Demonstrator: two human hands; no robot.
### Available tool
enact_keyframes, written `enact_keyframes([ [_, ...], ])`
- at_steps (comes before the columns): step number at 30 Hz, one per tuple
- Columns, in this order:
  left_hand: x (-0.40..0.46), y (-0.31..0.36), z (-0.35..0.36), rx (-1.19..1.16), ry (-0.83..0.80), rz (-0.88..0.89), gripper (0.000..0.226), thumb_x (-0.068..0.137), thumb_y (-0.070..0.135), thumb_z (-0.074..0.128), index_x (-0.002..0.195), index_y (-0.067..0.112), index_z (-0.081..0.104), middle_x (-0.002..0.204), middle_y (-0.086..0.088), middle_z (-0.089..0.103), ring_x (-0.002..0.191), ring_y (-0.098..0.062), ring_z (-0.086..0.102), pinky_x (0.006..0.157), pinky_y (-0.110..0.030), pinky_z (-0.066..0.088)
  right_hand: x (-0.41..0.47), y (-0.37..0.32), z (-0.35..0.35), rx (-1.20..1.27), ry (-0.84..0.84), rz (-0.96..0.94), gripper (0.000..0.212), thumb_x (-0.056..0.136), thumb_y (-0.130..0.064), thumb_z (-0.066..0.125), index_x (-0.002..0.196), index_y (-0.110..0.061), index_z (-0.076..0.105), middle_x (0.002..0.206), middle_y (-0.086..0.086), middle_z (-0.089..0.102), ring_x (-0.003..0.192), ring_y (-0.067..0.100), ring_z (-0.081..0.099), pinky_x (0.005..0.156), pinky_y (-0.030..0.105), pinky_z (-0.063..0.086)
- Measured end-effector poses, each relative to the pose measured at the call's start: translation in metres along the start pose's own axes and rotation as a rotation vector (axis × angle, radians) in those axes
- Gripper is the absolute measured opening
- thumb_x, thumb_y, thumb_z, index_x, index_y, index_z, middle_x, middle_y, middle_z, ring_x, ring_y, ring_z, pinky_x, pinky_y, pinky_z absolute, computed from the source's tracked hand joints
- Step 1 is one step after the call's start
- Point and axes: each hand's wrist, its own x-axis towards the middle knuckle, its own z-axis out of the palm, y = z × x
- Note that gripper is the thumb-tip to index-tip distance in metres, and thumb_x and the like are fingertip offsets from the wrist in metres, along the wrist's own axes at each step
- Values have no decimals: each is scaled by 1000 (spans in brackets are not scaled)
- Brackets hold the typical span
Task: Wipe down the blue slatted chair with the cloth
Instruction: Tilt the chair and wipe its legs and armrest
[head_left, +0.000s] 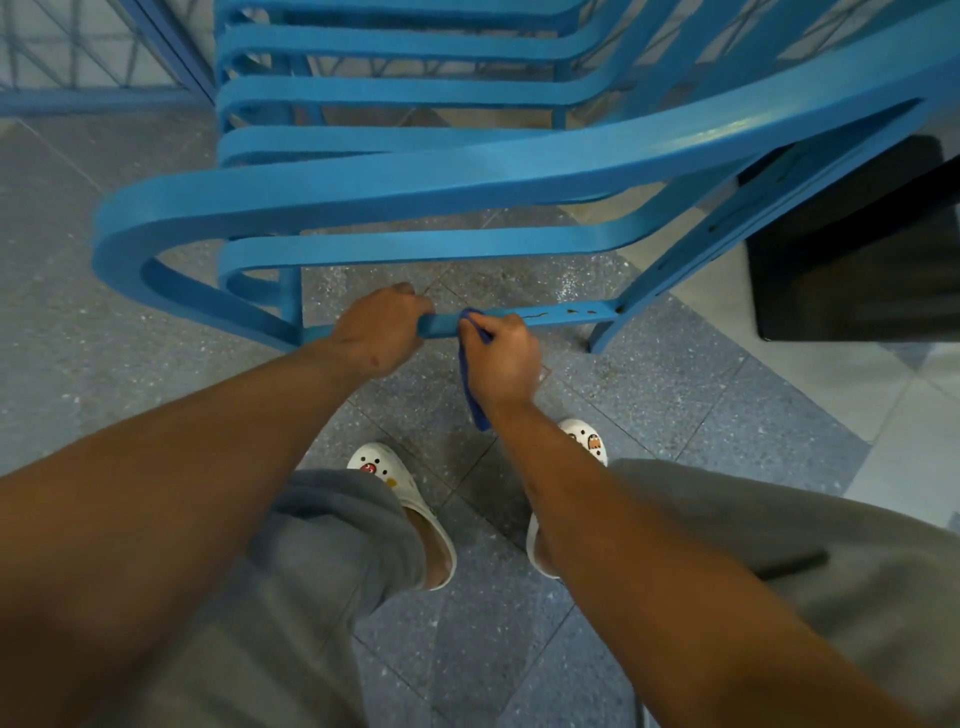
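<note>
The blue slatted chair (415, 176) fills the upper half of the head view, its curved slats stacked one behind another. A low crossbar (561, 317) runs between its legs near the floor. My left hand (379, 332) grips that crossbar at its left part. Just to the right, my right hand (501, 358) holds a dark blue cloth (475, 400) against the bar, and a tail of the cloth hangs down below the hand. Both hands sit close together, almost touching.
A dark box-like object (857, 249) stands on the floor at the right, behind the chair leg. Blue railing bars (93, 98) cross the upper left. My feet in white clogs (384, 473) stand on speckled grey floor tiles below the hands.
</note>
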Motion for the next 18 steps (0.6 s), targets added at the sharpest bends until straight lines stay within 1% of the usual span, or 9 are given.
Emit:
enact_keyframes([
  [3, 1, -1, -1, -19, 5, 1, 20, 93, 19, 67, 112, 14, 70, 106, -10, 58, 92, -30, 59, 76, -37, 47, 0, -10, 7, -35, -72, -13, 23, 100, -33, 64, 111, -19, 79, 97, 7, 62, 74, 14, 55, 63, 26, 44],
  [5, 2, 0, -1, -18, 10, -1, 23, 92, 19, 68, 114, 14, 69, 109, -11, 59, 94, -30, 60, 79, -38, 48, 2, -5, 0, -38, -78, -7, 23, 99, -35, 64, 110, -22, 79, 93, 3, 64, 72, 11, 56, 62, 23, 42],
  [6, 2, 1, -1, -21, 12, 1, 24, 92, 19, 69, 116, 14, 68, 110, -10, 59, 95, -29, 59, 80, -38, 48, 4, 1, -6, -34, -52, 15, 22, 99, -35, 65, 108, -23, 80, 89, 0, 66, 69, 9, 57, 61, 22, 41],
  [8, 2, 2, 0, -37, 15, 9, 26, 92, 18, 70, 118, 14, 68, 111, -10, 60, 97, -29, 59, 83, -38, 48, 11, 14, -24, 13, 44, 126, 22, 98, -35, 66, 109, -22, 80, 85, -4, 71, 70, 8, 62, 62, 23, 48],
  [10, 3, 6, 1, -56, 20, 15, 27, 92, 18, 70, 119, 14, 67, 111, -9, 60, 99, -29, 60, 84, -38, 48, 16, 25, -34, 68, 123, 235, 25, 97, -33, 67, 114, -19, 79, 92, -2, 76, 76, 8, 66, 68, 24, 54],
  [12, 7, 13, 2, -75, 35, 20, 27, 92, 18, 70, 119, 13, 68, 113, -9, 60, 101, -29, 60, 85, -37, 47, 15, 22, -31, 102, 160, 287, 26, 98, -31, 67, 117, -17, 78, 99, -1, 77, 79, 8, 65, 70, 20, 52],
  [13, 9, 18, 3, -86, 45, 24, 27, 92, 18, 70, 119, 14, 69, 114, -8, 60, 101, -28, 60, 86, -36, 46, 13, 18, -26, 114, 163, 294, 25, 98, -30, 67, 117, -17, 77, 100, -2, 77, 80, 8, 65, 70, 21, 52],
  [16, 14, 29, 3, -88, 52, 25, 27, 93, 21, 69, 120, 18, 69, 117, -7, 61, 103, -29, 60, 86, -37, 48, 4, 10, -12, 67, 90, 178, 22, 98, -30, 65, 114, -22, 78, 96, -1, 75, 79, 13, 67, 68, 29, 54],
  [18, 16, 32, 4, -83, 49, 17, 28, 93, 21, 70, 121, 19, 69, 119, -7, 61, 106, -29, 60, 90, -42, 50, 3, 11, -16, -1, -2, 69, 23, 98, -30, 65, 115, -22, 78, 97, 2, 74, 81, 16, 67, 67, 27, 51],
])
